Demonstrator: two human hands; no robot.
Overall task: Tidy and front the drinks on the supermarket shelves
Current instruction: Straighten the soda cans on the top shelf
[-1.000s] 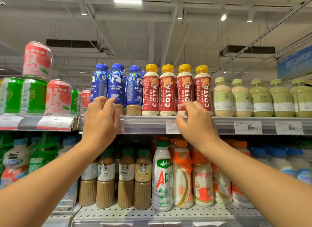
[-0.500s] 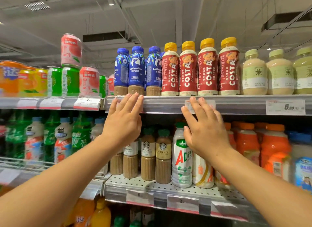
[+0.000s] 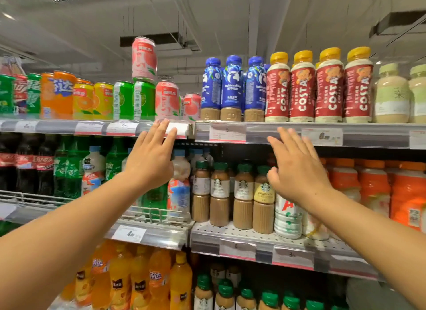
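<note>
— Where are my hands, and why there?

— My left hand (image 3: pixel 149 162) and right hand (image 3: pixel 297 169) are both spread flat and hold nothing, fingers at the top shelf's price rail (image 3: pixel 283 132), I judge to reach the cans next.

— The drinks?

— Blue coffee bottles (image 3: pixel 232 88) and Costa bottles (image 3: pixel 315 86) stand fronted at the edge. One pink can (image 3: pixel 144 57) sits stacked on the green cans (image 3: pixel 133 100), likely misplaced.
</note>
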